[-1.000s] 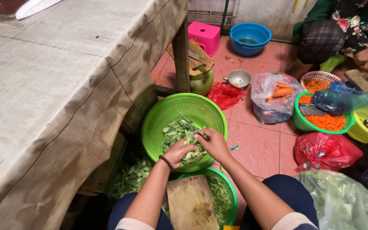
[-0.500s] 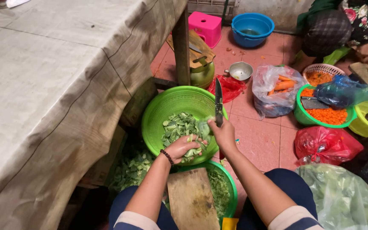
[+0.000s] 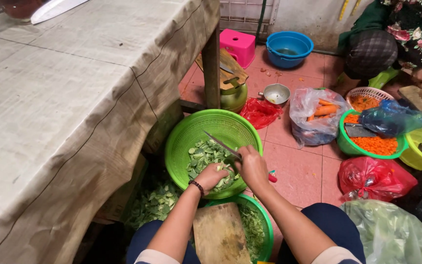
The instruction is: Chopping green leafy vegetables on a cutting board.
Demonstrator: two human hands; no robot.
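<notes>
A person sitting low over a red-tiled floor works both hands inside a green colander basket (image 3: 186, 131) partly filled with chopped green vegetable pieces (image 3: 202, 155). The right hand (image 3: 251, 166) is closed in a firm grip around the handle of a knife (image 3: 219, 143), whose blade slants up and to the left across the basket above the greens; the left hand (image 3: 210, 176), with a dark bracelet at the wrist, lies cupped on the pile with fingers curled into the pieces, though whether it has hold of any cannot be told. Judging by how things lie, the work looks well advanced but unfinished: the cut greens cover only the bottom of the basket, the wooden cutting board (image 3: 219, 234) over the person's lap is bare, and beneath it a second green basin (image 3: 264, 230) shows more greens, with still more heaped on the floor under the cloth-covered surface (image 3: 50, 107) at left. A clear bag of leafy greens (image 3: 391, 234) waits at lower right. Further off stand a bag of whole carrots (image 3: 316, 115), a green bowl of diced carrot (image 3: 374, 145), a red bag (image 3: 372, 178), a blue basin (image 3: 289, 49) and a pink stool (image 3: 240, 45), while another person crouches at the upper right over separate work.
</notes>
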